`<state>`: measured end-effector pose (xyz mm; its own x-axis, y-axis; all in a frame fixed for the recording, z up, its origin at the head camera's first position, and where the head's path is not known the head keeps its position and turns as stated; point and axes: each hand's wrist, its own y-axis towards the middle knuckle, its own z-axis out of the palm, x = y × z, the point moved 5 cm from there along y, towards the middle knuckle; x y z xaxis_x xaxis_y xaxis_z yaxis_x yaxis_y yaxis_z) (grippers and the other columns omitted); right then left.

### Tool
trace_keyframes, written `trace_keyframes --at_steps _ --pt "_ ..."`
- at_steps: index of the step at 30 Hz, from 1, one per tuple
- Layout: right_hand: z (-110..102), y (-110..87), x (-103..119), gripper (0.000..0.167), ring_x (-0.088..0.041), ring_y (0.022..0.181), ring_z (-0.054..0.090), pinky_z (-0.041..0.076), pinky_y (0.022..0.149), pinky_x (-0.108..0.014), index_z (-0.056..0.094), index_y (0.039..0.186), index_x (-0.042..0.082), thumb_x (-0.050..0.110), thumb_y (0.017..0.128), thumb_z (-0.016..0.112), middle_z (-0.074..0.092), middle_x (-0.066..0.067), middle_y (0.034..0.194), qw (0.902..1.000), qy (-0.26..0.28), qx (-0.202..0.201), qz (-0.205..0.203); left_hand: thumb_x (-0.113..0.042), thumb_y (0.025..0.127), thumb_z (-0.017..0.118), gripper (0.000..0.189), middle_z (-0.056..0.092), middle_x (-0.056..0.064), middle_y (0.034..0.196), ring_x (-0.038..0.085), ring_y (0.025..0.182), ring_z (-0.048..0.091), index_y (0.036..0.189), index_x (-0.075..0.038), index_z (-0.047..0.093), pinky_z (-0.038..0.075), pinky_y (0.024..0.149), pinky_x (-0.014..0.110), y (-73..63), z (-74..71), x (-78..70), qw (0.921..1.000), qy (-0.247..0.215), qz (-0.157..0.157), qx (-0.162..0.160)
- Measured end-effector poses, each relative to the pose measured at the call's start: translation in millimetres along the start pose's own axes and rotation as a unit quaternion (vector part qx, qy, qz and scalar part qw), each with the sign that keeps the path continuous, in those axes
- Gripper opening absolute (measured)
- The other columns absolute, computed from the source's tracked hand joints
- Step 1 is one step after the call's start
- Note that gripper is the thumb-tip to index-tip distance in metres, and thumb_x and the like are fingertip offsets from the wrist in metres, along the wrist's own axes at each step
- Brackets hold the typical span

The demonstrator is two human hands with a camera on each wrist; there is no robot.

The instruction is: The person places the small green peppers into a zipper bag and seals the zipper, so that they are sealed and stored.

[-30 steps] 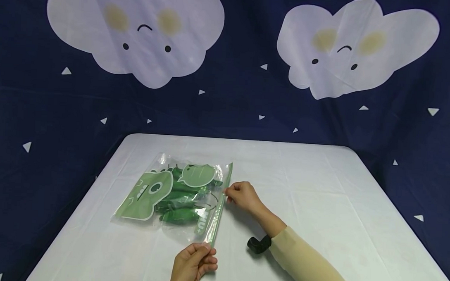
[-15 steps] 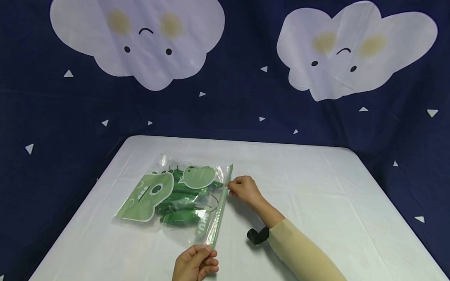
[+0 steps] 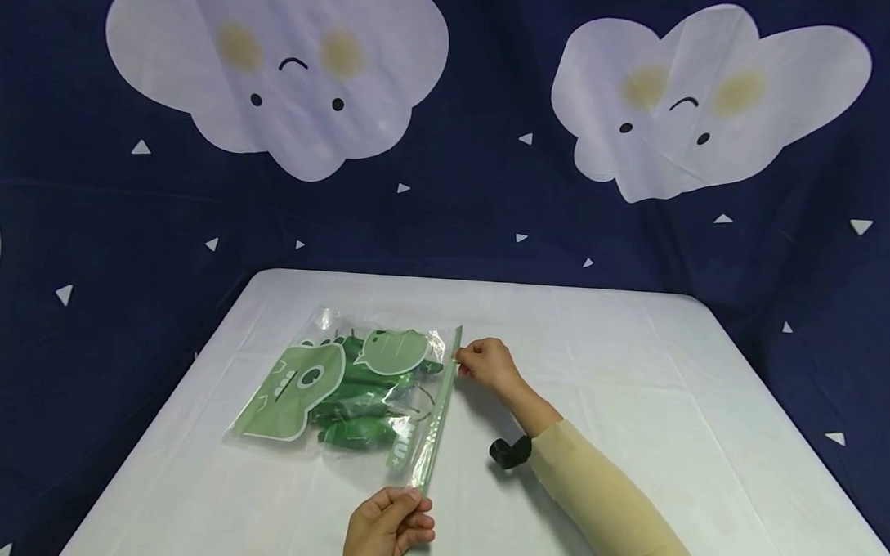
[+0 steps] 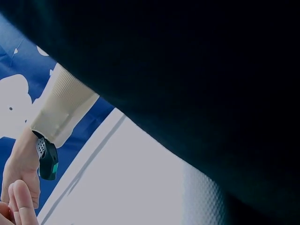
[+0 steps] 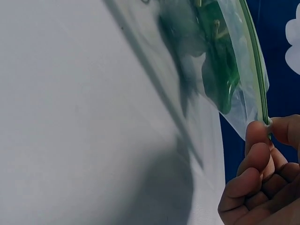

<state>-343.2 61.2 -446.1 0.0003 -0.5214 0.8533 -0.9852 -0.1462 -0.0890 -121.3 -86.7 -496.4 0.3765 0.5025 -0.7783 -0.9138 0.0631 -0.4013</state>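
A clear zip bag (image 3: 294, 387) with green cartoon prints lies on the white table. Several green peppers (image 3: 359, 432) show through its plastic; in the right wrist view one pepper (image 5: 220, 65) has its stem visible. The bag's green zip strip (image 3: 437, 425) runs along its right edge. My left hand (image 3: 388, 525) pinches the near end of that strip between thumb and fingers. Near the far end, my right hand (image 3: 489, 365) pinches a small pale zip slider (image 5: 268, 124) between thumb and forefinger. The left wrist view is mostly dark, with only some left fingers (image 4: 22, 204) in its corner.
The white table (image 3: 597, 357) has rounded far corners. A dark blue cloth (image 3: 454, 221) with clouds and triangles hangs behind it. A black wrist device (image 3: 510, 452) sits at the right cuff, close over the table.
My right hand has slid along the zip strip toward its far end, away from me. My left hand keeps its hold on the near corner, and the bag lies nearly where it was.
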Motion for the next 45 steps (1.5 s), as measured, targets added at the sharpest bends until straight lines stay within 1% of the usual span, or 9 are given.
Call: trace_keyframes --at_steps 4,8,18,24,28,33,37,40,45 --pt "-1 6.0 -1 0.026 -0.011 0.051 0.044 0.032 0.045 -0.019 0.067 0.068 0.007 0.024 0.087 0.059 0.061 0.002 0.055 0.9999 -0.010 -0.001 0.007 -0.011 0.089 0.064 0.010 0.068 0.001 0.080 0.008 0.067 0.067 0.093 -0.003 0.061 0.062 0.067 0.025 -0.3 -0.2 0.0 1.0000 0.001 0.001 0.002" --pt "-3 11.5 0 0.027 -0.011 0.053 0.046 0.035 0.046 -0.019 0.067 0.069 0.006 0.025 0.087 0.059 0.063 0.000 0.057 0.9997 -0.017 -0.011 0.011 -0.011 0.088 0.064 0.012 0.068 0.001 0.080 0.008 0.067 0.067 0.094 -0.002 0.060 0.062 0.067 0.025 -0.4 -0.5 0.5 1.0000 -0.004 -0.001 0.005" --pt "-10 23.6 2 0.024 -0.012 0.055 0.048 0.035 0.047 -0.019 0.067 0.071 0.006 0.022 0.086 0.058 0.064 0.000 0.060 0.9995 -0.013 -0.019 0.020 -0.010 0.087 0.065 0.008 0.068 0.001 0.078 0.008 0.066 0.067 0.090 -0.005 0.060 0.062 0.065 0.024 0.0 0.1 0.0 0.9999 -0.010 -0.001 0.005" --pt "-13 30.9 3 0.027 -0.011 0.053 0.048 0.035 0.045 -0.019 0.067 0.073 0.006 0.026 0.089 0.058 0.066 -0.005 0.065 0.9991 -0.024 -0.021 0.029 -0.009 0.088 0.063 0.005 0.068 0.000 0.078 0.008 0.066 0.067 0.088 -0.006 0.060 0.062 0.065 0.024 0.5 0.1 0.0 0.9999 -0.008 -0.002 0.007" --pt "-14 34.2 7 0.029 -0.012 0.051 0.047 0.033 0.044 -0.020 0.066 0.072 0.007 0.029 0.090 0.059 0.066 -0.004 0.066 0.9990 -0.026 -0.018 0.030 -0.010 0.088 0.064 0.007 0.068 0.000 0.079 0.008 0.066 0.067 0.090 -0.005 0.060 0.062 0.066 0.025 1.0 0.0 0.1 0.9999 -0.005 -0.002 0.008" --pt "-13 38.0 11 0.031 -0.013 0.054 0.049 0.038 0.048 -0.021 0.066 0.071 0.009 0.032 0.090 0.059 0.065 0.000 0.064 0.9988 -0.038 -0.019 0.025 -0.011 0.088 0.064 0.011 0.068 0.001 0.080 0.008 0.067 0.067 0.093 -0.004 0.060 0.062 0.066 0.024 1.8 0.9 0.0 0.9999 0.001 -0.004 0.010" --pt "-12 40.6 12 0.031 -0.013 0.056 0.050 0.039 0.049 -0.021 0.066 0.070 0.009 0.031 0.090 0.059 0.064 0.001 0.063 0.9986 -0.039 -0.020 0.030 -0.013 0.088 0.064 0.013 0.068 0.001 0.081 0.008 0.067 0.067 0.095 -0.003 0.060 0.062 0.066 0.024 1.9 1.7 -0.7 0.9998 0.004 -0.005 0.017" --pt "-11 42.7 12 0.031 -0.013 0.056 0.049 0.038 0.049 -0.021 0.067 0.071 0.009 0.031 0.090 0.059 0.064 0.002 0.062 0.9984 -0.040 -0.022 0.033 -0.013 0.089 0.064 0.015 0.068 0.000 0.081 0.008 0.067 0.067 0.097 -0.002 0.060 0.062 0.066 0.024 1.9 1.9 -1.3 0.9997 0.004 -0.008 0.021" --pt "-9 46.5 14 0.031 -0.012 0.057 0.052 0.042 0.051 -0.020 0.068 0.075 0.007 0.032 0.090 0.059 0.066 -0.001 0.065 0.9986 -0.042 -0.021 0.026 -0.013 0.090 0.062 0.023 0.068 0.001 0.083 0.008 0.069 0.067 0.106 0.003 0.057 0.062 0.066 0.024 2.0 1.3 -1.1 0.9994 0.011 -0.010 0.031"
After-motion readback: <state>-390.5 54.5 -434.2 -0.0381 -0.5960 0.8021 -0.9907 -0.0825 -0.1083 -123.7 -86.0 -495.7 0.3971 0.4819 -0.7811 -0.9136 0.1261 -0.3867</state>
